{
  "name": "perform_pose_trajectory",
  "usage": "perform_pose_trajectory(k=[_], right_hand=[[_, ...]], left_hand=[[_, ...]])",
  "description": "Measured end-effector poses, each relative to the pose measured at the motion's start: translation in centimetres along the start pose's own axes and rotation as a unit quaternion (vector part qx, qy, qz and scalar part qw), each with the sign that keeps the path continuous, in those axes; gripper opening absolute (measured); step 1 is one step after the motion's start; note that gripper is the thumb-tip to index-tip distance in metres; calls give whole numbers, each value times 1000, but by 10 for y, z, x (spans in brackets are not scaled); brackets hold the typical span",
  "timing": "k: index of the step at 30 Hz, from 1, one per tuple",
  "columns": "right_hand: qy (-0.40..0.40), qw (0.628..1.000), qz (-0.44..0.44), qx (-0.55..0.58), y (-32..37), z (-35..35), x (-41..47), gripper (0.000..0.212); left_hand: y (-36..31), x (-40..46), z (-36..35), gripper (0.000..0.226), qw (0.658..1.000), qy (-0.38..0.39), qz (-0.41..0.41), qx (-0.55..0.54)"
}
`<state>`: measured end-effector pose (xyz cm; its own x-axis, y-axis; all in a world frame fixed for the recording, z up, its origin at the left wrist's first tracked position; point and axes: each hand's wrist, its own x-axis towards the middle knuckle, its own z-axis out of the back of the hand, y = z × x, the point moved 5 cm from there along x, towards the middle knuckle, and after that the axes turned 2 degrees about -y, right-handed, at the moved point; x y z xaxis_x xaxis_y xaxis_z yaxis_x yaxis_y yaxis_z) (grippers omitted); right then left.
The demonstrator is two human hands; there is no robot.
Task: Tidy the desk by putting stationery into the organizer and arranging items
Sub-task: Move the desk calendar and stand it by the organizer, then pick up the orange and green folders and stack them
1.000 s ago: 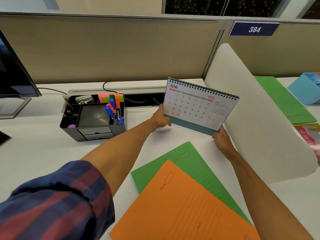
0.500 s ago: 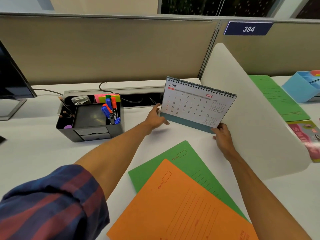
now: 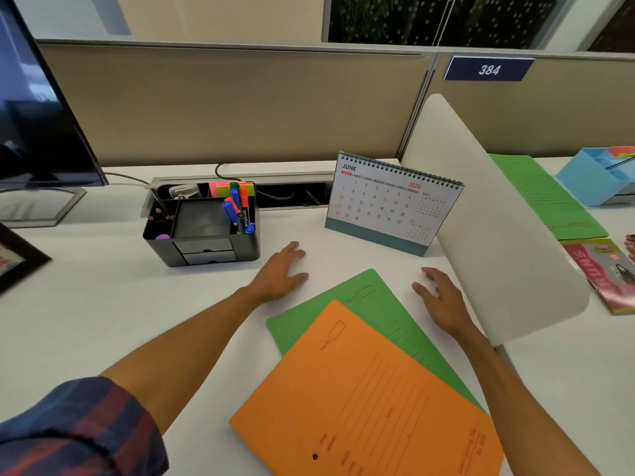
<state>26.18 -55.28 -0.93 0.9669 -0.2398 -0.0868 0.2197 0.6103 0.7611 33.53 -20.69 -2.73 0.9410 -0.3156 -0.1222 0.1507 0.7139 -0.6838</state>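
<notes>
between calendar (image 3: 391, 204) and green folder (image 3: 371, 304), bare desk (image 3: 103, 304) strip

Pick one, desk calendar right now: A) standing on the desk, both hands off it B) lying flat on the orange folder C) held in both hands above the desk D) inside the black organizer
A: the desk calendar stands upright on the white desk beside the divider, while the left hand and right hand are open, nearer the camera, touching nothing of it.
</notes>
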Motion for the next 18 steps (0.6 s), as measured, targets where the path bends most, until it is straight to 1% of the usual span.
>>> perform_pose_trajectory(k=[2, 4, 7, 8, 10, 12, 15, 16, 18], right_hand=[[8, 1000, 6, -1, 8, 2, -13, 50], [15, 999, 32, -24, 15, 1, -27, 50], [50, 989, 72, -121, 18, -7, -49, 45], [65, 982, 76, -161, 18, -11, -57, 47], [88, 969, 76, -219, 16, -19, -71, 60], [100, 962, 72, -242, 17, -24, -84, 75], [117, 952, 65, -275, 19, -32, -104, 107], [121, 947, 60, -290, 21, -34, -110, 113], [126, 937, 54, -322, 26, -36, -121, 110]], left_hand=[[1, -17, 0, 59, 1000, -5, 0, 10], [4, -34, 1, 62, 1000, -8, 7, 5], [9, -61, 3, 70, 999, -22, 33, -4], [10, -69, 3, 71, 999, -28, 39, -1], [12, -83, 3, 71, 998, -38, 41, 14], [13, -96, 2, 70, 998, -46, 43, 15], [19, -113, 1, 60, 997, -51, 53, 13], [20, -118, 1, 55, 997, -53, 55, 15], [20, -129, 1, 51, 996, -67, 59, 23]])
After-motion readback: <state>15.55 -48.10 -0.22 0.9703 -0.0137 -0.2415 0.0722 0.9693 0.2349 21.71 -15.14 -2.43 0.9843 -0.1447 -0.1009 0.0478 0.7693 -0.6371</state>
